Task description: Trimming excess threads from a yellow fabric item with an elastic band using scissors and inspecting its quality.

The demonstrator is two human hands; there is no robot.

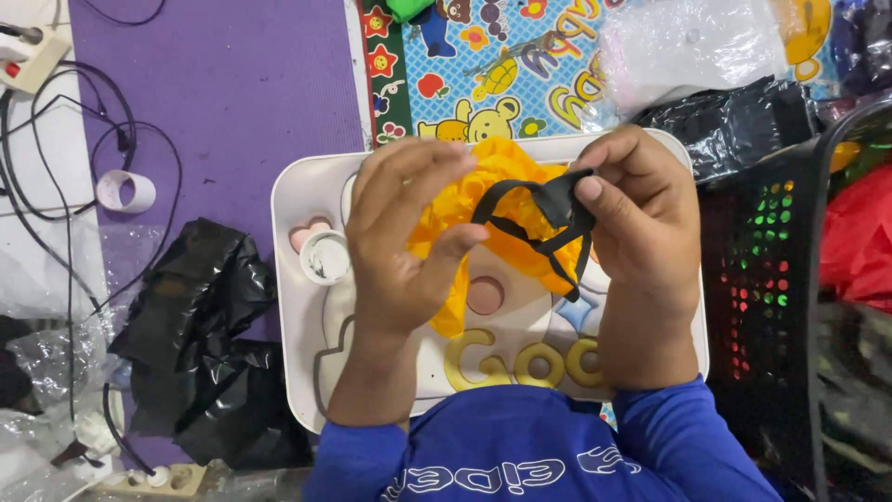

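Note:
My left hand [404, 237] grips a bunch of crumpled yellow-orange thin fabric or plastic [506, 177] above a white lap tray [297, 195]. My right hand [641, 218] pinches a black ribbon strip [548, 218] that loops across the front of the yellow bunch, its loose end hanging down between my hands. Both hands are close together, fingers curled around the bundle. My blue sleeves show at the bottom of the view.
A small white tape roll [325, 256] lies on the tray's left. Crumpled black plastic bags [209, 344] sit at left on a purple mat [232, 84]. A black mesh basket [780, 270] stands at right. Cables [65, 186] and another tape roll [125, 191] lie far left.

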